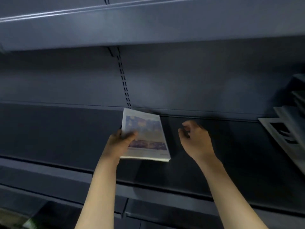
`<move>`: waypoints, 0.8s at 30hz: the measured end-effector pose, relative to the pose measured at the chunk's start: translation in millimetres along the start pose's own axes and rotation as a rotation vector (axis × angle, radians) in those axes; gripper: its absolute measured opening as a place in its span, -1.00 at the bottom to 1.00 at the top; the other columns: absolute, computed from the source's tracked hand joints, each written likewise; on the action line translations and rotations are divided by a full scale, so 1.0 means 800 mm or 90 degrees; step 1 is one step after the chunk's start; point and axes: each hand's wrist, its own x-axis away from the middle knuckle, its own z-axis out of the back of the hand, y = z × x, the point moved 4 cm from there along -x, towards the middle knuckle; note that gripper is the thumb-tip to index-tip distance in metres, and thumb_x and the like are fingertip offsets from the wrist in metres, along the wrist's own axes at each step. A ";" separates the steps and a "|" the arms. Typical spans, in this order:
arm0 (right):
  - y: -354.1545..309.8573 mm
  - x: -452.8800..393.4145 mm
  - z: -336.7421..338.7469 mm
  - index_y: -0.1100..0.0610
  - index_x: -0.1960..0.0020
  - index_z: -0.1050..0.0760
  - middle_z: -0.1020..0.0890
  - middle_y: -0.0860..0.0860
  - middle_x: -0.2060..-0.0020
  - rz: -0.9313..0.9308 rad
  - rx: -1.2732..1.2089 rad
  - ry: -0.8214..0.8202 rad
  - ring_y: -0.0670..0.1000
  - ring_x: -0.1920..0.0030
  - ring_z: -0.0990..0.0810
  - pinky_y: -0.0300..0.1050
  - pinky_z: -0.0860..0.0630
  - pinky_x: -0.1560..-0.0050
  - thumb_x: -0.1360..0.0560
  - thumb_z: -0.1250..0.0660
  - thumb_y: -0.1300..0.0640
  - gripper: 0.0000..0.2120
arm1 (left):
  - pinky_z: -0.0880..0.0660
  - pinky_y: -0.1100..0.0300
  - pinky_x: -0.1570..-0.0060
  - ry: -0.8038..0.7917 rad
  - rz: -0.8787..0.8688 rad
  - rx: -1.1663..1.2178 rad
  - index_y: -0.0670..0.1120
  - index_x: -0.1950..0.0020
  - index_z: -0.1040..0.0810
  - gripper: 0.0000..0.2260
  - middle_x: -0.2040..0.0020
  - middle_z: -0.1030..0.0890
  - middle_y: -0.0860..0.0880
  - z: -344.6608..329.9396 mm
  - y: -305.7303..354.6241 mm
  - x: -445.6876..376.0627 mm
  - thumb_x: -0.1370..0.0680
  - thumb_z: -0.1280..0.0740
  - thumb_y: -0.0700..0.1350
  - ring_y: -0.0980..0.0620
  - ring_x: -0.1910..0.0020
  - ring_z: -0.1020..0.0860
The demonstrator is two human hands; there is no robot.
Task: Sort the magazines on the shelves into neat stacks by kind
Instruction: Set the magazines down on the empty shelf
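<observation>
Holding: my left hand [121, 139] grips a thin stack [145, 136] of magazines at its left edge, thumb on the top cover, the other fingers below.
Stack: it is over the middle shelf [57, 129], near the back panel [181, 76]; I cannot tell if its far end already touches the shelf or hangs a little above it. The near end looks lifted.
Cover: a coloured picture with a white border; it is too blurred to read.
Right hand: my right hand [195, 139] is just beside the stack, apart from it, fingers loosely curled, with nothing in it.
Other magazines: at the right edge of the view, more magazines [287, 129] with black and white covers lie slanted and overlapping, not in a neat pile.
Upper shelf: the upper shelf [148, 27] is seen from below only, so I cannot say what lies on it.
Done: I judge that one kind is gathered, the stack in my hand.
Left: I think most of the work is left. This stack must be put down square, and the magazines at the right must be sorted and straightened.
Risk: thin covers can slide when I let go.
</observation>
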 end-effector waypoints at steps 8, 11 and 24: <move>-0.008 -0.014 -0.017 0.10 -0.27 -0.43 -0.58 0.06 -0.10 -0.033 0.029 0.018 0.05 -0.06 -0.57 -0.21 -0.40 0.10 -0.57 -0.23 0.06 -0.70 | -0.47 0.23 0.17 -0.024 -0.048 -0.107 -0.03 0.21 -0.60 -0.95 0.30 -0.63 0.01 -0.009 -0.009 -0.065 -0.44 -0.44 -0.11 -0.03 0.22 -0.60; -0.011 -0.020 -0.024 0.10 -0.28 -0.42 -0.57 0.05 -0.10 -0.044 0.037 0.019 0.04 -0.06 -0.56 -0.19 -0.42 0.08 -0.57 -0.22 0.05 -0.69 | -0.42 0.22 0.24 -0.022 -0.053 -0.173 -0.09 0.15 -0.62 -0.90 0.25 -0.64 -0.02 -0.008 -0.013 -0.083 -0.44 -0.42 -0.07 -0.04 0.18 -0.61; -0.012 -0.032 -0.054 0.14 -0.22 -0.45 -0.59 0.07 0.00 -0.088 0.053 0.061 -0.06 0.15 -0.50 -0.23 -0.36 0.19 -0.57 -0.22 0.08 -0.74 | -0.31 -0.01 -0.19 0.014 -0.093 -0.586 -0.06 -0.32 -0.37 -0.55 -0.21 -0.42 -0.16 -0.004 -0.031 -0.110 -0.53 -0.19 0.16 -0.17 -0.22 -0.37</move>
